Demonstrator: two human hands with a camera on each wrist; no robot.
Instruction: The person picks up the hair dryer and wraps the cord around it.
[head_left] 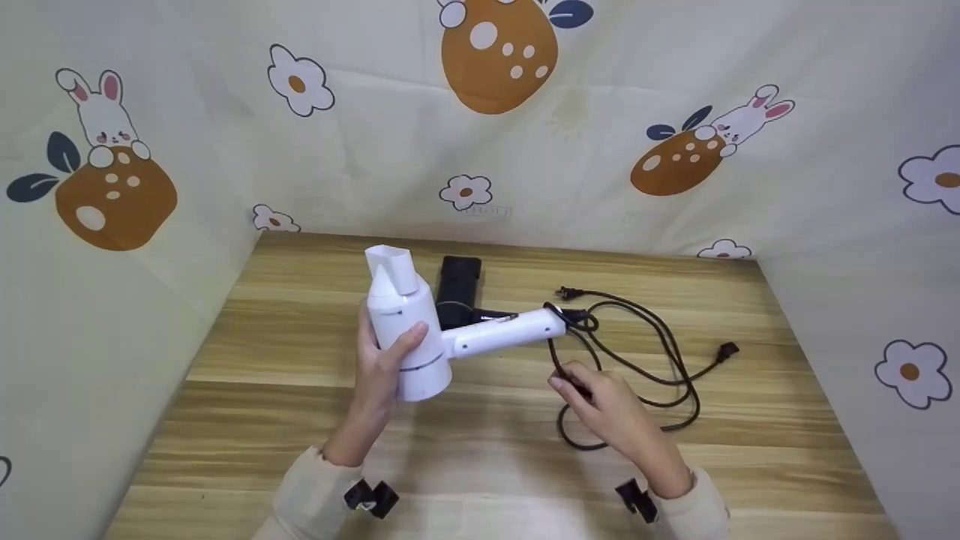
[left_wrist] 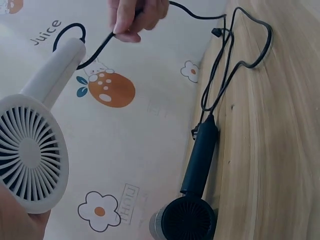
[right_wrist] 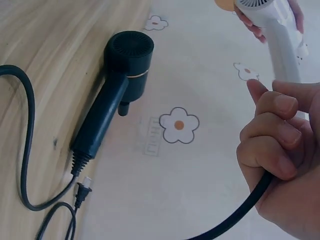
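Short of the tabletop's far edge [head_left: 319, 251], my left grip [head_left: 381, 367] holds a white hairdryer [head_left: 405, 307], apparently steadying it; my right grip [head_left: 609, 403] pinches its cord [right_wrist: 245, 207].

"Juice" [left_wrist: 45, 32] on the patterned backdrop [left_wrist: 145, 150]

In the head view, the white dryer [head_left: 403, 311] hides part of the black dryer [head_left: 459, 283].

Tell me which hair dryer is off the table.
The white hair dryer, gripped round its barrel by the left hand; the black hair dryer lies on the wooden table.
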